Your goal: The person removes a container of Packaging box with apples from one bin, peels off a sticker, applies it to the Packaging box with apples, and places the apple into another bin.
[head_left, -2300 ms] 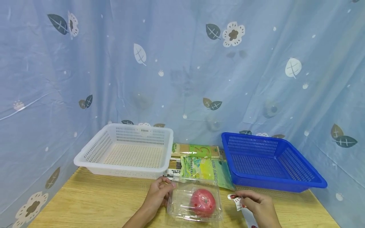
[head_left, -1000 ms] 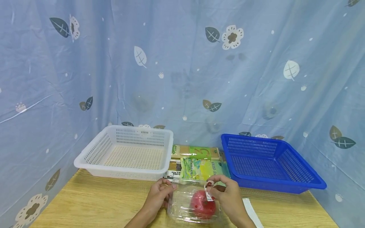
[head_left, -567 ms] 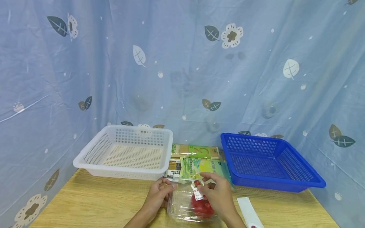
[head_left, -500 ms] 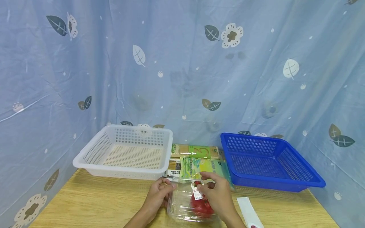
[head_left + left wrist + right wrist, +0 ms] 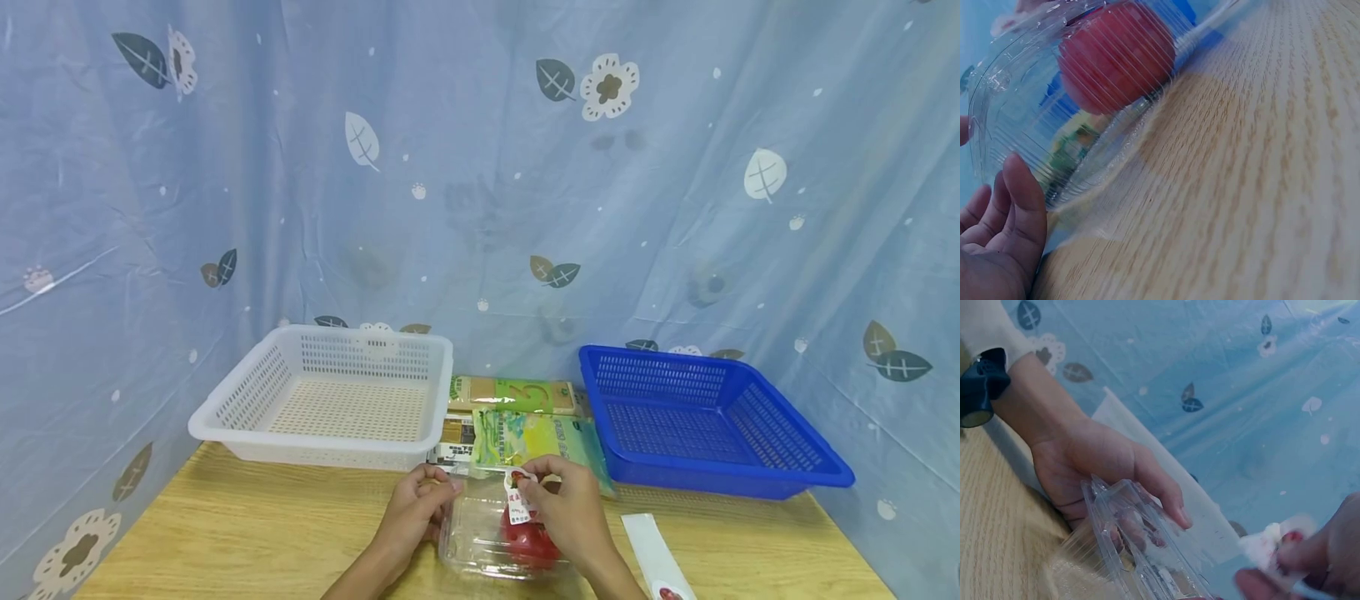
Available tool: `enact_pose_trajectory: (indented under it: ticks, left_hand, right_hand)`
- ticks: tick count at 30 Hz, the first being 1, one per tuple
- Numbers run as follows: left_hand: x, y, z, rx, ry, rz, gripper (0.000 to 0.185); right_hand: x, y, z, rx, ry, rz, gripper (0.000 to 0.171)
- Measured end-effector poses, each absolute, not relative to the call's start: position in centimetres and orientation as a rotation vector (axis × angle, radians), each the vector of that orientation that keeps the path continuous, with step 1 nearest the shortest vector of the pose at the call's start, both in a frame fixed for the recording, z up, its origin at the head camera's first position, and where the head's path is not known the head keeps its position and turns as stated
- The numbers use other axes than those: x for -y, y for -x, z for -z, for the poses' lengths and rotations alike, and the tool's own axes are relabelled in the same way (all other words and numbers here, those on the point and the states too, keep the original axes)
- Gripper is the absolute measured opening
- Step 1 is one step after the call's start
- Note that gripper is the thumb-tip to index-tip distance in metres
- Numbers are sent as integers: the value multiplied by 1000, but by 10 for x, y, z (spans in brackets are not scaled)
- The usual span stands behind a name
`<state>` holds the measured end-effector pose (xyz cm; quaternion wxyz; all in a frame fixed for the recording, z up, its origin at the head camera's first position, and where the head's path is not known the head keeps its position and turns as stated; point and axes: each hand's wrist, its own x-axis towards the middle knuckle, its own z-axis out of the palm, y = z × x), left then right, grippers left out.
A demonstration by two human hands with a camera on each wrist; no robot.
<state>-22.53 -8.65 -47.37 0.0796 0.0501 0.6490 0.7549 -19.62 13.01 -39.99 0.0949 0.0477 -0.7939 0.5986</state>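
At lower centre of the head view, the left hand [image 5: 414, 510] grips the clear clamshell box [image 5: 487, 546] (red fruit [image 5: 529, 543] inside) on the wooden surface [image 5: 255, 533], while the right hand [image 5: 566, 510] pinches a small sticker [image 5: 517, 500] above it.

Open wooden tabletop [image 5: 247, 533] left of the clear box [image 5: 480, 546]; hemmed behind by packets [image 5: 536, 442], white basket [image 5: 330, 400], blue basket [image 5: 712, 425].

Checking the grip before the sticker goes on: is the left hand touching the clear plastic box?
Touching. The right wrist view shows the left hand with fingers curled over the clear plastic box's edge.
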Motion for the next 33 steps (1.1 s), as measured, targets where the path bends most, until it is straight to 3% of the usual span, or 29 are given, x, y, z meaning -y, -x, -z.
enact_pose_trajectory:
  ticks: [9,33]
  left_hand:
    - [87,226,474,-1944,-156,-2255,38]
    - [87,227,475,-1943,-151,-2254,39]
  right_hand:
    - [-131,193,394,2170,-274,-1959,11]
    - [-142,202,406,2478,-382,-1898,19]
